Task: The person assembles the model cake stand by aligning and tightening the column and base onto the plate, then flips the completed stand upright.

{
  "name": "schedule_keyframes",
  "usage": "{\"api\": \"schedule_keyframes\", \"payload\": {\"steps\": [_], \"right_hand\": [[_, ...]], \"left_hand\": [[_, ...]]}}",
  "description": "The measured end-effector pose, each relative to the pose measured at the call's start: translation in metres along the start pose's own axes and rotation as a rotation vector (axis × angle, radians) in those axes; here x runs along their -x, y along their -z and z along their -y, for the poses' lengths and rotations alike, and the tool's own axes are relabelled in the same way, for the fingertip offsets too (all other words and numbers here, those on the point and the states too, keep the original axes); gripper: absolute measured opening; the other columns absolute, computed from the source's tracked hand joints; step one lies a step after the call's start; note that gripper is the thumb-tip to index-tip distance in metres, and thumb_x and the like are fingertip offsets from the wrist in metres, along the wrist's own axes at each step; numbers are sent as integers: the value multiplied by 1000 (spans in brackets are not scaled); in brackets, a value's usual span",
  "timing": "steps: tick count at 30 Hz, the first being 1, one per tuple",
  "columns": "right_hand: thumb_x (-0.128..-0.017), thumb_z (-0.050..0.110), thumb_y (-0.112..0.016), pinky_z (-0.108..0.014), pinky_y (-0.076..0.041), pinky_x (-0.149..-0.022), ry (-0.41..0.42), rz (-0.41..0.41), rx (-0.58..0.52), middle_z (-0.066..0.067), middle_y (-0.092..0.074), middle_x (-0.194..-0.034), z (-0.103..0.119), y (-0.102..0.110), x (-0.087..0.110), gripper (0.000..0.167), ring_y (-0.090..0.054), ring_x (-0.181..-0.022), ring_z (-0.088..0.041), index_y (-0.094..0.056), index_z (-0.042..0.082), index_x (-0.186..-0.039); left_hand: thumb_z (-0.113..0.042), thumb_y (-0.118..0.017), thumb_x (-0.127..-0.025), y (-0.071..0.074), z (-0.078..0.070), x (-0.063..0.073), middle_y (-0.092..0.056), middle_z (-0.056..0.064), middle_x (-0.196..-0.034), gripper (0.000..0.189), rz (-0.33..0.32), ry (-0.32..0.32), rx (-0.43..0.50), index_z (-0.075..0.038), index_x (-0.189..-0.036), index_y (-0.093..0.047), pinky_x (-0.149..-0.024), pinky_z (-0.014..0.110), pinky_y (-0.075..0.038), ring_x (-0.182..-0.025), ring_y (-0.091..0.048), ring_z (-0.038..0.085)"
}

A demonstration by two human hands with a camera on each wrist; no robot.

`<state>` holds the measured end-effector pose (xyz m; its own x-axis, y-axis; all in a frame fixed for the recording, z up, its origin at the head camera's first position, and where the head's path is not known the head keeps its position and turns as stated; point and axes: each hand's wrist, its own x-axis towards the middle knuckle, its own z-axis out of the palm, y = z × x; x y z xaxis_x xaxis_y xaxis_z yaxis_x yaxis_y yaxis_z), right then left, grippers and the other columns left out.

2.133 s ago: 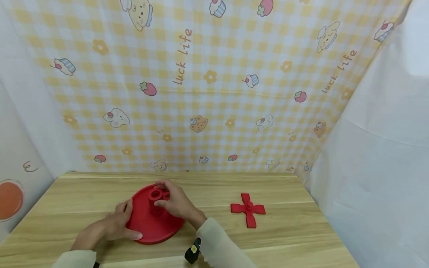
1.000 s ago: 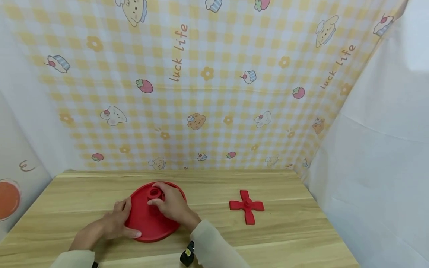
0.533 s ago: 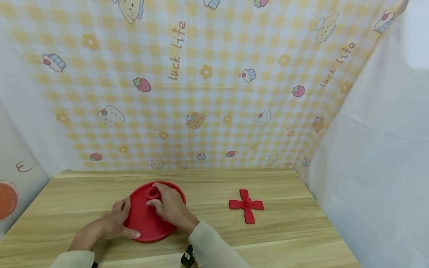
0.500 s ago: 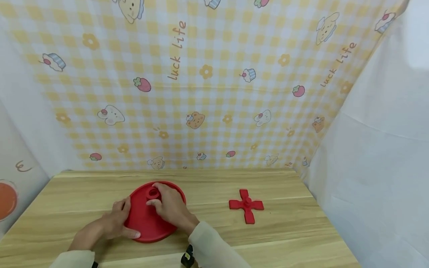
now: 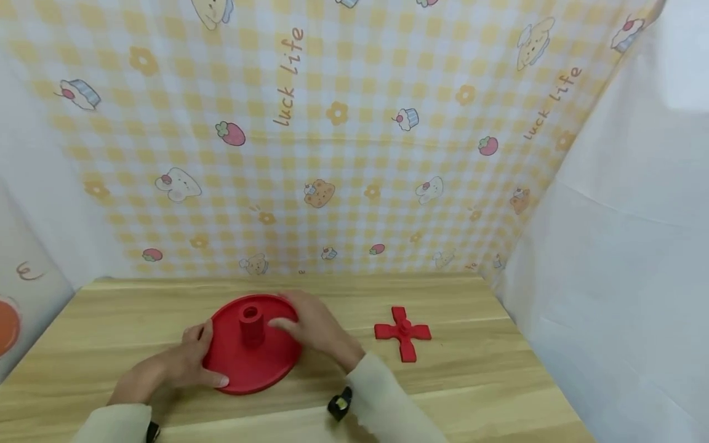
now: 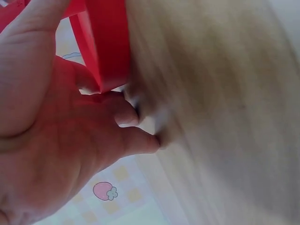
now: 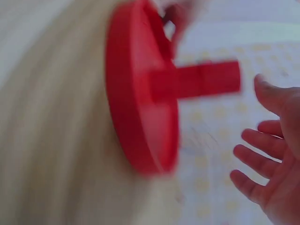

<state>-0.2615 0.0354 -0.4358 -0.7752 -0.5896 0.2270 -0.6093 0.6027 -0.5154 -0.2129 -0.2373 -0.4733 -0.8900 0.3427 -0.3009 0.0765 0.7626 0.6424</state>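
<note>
A round red tray-like base (image 5: 238, 363) with a raised rim rests on the wooden table. From its middle a red hollow post (image 5: 253, 332) stands upright, with a wider collar at its top. My left hand (image 5: 185, 363) holds the base's left rim, thumb over the edge and fingers against the outside. In the left wrist view those fingers (image 6: 136, 140) reach down to the tabletop. My right hand (image 5: 318, 326) is just right of the post, fingers spread and holding nothing. The right wrist view shows a gap between the right hand (image 7: 281, 145) and the post.
A flat red four-armed cross (image 5: 407, 349) with a round knob at its centre lies on the table (image 5: 471, 381) to the right. A checked cloth (image 5: 343, 154) hangs behind the table, and white cloth (image 5: 626, 258) hangs at the right side.
My right hand was round the top of the post; it has let go and moved off to the right, leaving the collar in sight. The left hand keeps its hold on the rim.
</note>
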Motion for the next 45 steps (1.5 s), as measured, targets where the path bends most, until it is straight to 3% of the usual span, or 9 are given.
{"api": "schedule_keyframes", "payload": {"steps": [4, 7, 11, 16, 20, 24, 28, 34, 45], "right_hand": [[-96, 33, -66, -38, -46, -107, -46, 7, 26, -8, -57, -142, -33, 40, 21, 53, -53, -132, -23, -53, 7, -141], [-97, 28, -66, -47, -44, -108, -83, -13, 37, -14, -57, -140, -64, 65, 43, 51, -53, -131, -30, -54, 2, -139], [-96, 20, -67, -52, -43, -107, -201, -59, 40, -18, -56, -140, -106, 92, 83, 48, -52, -131, -36, -55, -1, -137], [-95, 13, -68, -56, -43, -105, -335, -65, 76, -22, -56, -139, -146, 114, 124, 48, -51, -130, -41, -54, -5, -136], [-88, 3, -72, -58, -43, -103, -386, -5, 128, -27, -59, -131, -164, 122, 141, 46, -53, -125, -45, -57, -10, -130], [-78, -4, -77, -55, -47, -99, -412, 60, 157, -26, -64, -122, -175, 123, 150, 47, -58, -117, -43, -61, -11, -121], [-73, -4, -81, -47, -53, -87, -375, 87, 159, -19, -69, -108, -180, 120, 151, 43, -64, -98, -31, -65, -10, -113], [-72, -5, -81, -33, -48, -69, -315, 97, 168, -7, -65, -88, -183, 121, 152, 30, -54, -77, -17, -69, -5, -99], [-76, -3, -76, -34, -51, -72, -361, 85, 178, -3, -66, -88, -189, 120, 152, 21, -58, -78, -16, -72, 3, -96]], "left_hand": [[-38, -81, -82, 11, 4, 2, -7, 49, -143, 121, -2, -13, -16, 26, -143, 1, -103, 72, -30, -132, -12, 65], [-37, -81, -82, 16, 6, 5, -21, 49, -144, 111, -55, -36, -79, 26, -144, -14, -102, 68, -37, -131, -26, 64], [-34, -80, -83, 17, 8, 7, -40, 43, -140, 95, -109, -78, -132, 24, -140, -32, -101, 63, -42, -129, -39, 59], [-38, -76, -86, 15, 5, 9, -37, 43, -142, 92, -85, -63, -119, 23, -140, -33, -102, 64, -41, -130, -36, 60], [-39, -74, -88, 13, 2, 11, -27, 47, -144, 94, -71, -52, -104, 24, -142, -29, -101, 67, -39, -132, -28, 64], [-38, -74, -87, 10, 0, 13, -16, 49, -147, 101, -47, -43, -49, 24, -144, -19, -102, 71, -34, -134, -18, 66], [-37, -78, -84, 6, 1, 13, -9, 47, -150, 108, -25, -26, -9, 23, -146, -11, -104, 73, -30, -135, -12, 66], [-35, -79, -83, 2, 5, 13, -7, 46, -151, 112, -23, -17, 25, 23, -147, -7, -105, 73, -26, -137, -6, 65], [-37, -81, -81, 3, 3, 14, -7, 48, -150, 115, -30, -5, 21, 24, -146, -9, -106, 74, -24, -135, -4, 67]]}}
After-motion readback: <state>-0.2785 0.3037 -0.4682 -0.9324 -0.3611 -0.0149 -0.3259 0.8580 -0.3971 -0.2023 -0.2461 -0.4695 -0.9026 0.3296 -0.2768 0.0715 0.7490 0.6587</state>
